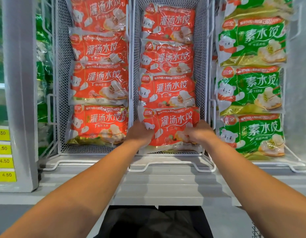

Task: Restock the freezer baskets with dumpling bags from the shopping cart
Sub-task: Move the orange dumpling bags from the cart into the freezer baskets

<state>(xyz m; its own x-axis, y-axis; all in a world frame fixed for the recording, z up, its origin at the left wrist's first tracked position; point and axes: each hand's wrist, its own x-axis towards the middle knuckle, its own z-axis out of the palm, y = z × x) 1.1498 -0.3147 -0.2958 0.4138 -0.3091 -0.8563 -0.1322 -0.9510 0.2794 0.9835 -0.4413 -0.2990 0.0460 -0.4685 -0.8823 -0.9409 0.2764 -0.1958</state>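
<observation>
Holding: both hands gripped the front red dumpling bag point(172, 127) at the near end of the middle basket point(202, 66), one hand on each short side.
Bag position: it lay straight ahead of the person, between the two hands, its top edge overlapping the next red bag point(167, 91) behind it, its bottom edge near the basket's front rim.
Long axis: it ran left to right across the basket, so the hands sat at its two ends.
Left hand point(140, 133): fingers curled onto the bag's left edge (fingertips hidden against the plastic), forearm reaching up and inward.
Right hand point(199, 133): fingers curled over the bag's lower right part, forearm mirroring the other.
Nearer hand: neither; both looked equally far forward.
Neighbours: a left basket of red bags point(99, 124) and a right stack of green bags point(251, 134) flanked the middle one.
Judgement: the bag seemed nearly seated, needing only to be settled and released.
</observation>
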